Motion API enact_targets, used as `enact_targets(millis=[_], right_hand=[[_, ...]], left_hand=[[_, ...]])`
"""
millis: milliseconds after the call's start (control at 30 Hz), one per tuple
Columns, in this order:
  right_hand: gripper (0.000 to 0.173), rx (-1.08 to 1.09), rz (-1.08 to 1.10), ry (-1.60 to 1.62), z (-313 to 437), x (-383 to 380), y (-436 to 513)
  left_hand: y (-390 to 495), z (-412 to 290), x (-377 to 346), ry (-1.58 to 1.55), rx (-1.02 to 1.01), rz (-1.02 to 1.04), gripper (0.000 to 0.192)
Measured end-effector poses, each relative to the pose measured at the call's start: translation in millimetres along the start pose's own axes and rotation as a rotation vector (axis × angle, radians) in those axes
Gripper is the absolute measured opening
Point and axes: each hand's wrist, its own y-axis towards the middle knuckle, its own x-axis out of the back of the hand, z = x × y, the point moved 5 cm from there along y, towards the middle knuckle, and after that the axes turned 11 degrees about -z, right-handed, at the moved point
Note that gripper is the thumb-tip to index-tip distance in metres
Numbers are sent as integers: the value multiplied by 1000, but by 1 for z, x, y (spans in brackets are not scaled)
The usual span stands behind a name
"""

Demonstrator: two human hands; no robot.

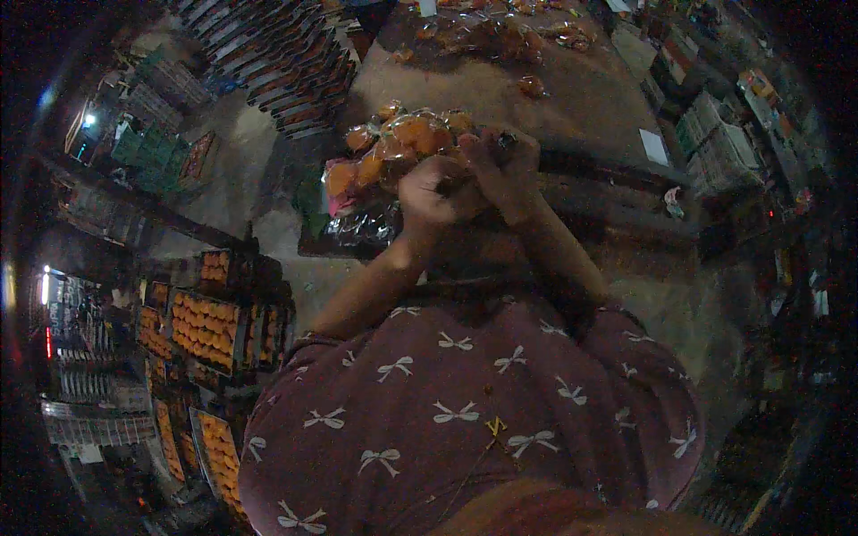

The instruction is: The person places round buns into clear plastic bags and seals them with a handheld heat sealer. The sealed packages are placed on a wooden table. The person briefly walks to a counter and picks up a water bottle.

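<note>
In front of my chest my left hand (432,189) and my right hand (507,161) are close together, fingers curled in. The dim light and my own fingers hide whatever may be between them. Just beyond my left hand lies a pile of round orange food pieces in clear plastic wrap (412,136), which look like buns. More orange pieces sit at its left, beside a pink wrapper edge (340,205). Shiny clear plastic (365,228) lies on a dark surface left of my left wrist.
A brown tabletop (456,87) extends ahead, with wrapped pieces (482,37) along its far part and a white paper (654,147) at right. Stacked trays (281,60) stand at upper left. Racked trays of orange rounds (204,328) stand at lower left. Boxes (717,141) line the right.
</note>
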Motion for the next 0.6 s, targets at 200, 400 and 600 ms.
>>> enact_targets(millis=[200, 400, 600], right_hand=[[25, -243, 20, 131, -46, 8, 15], [35, -455, -103, 157, -136, 39, 27], [29, -145, 36, -168, -215, 85, 42]], left_hand=[[14, 45, -29, 47, 336, 81, 19], [21, 109, -58, -294, 843, 411, 28], [59, 155, -3, -10, 601, 301, 29]])
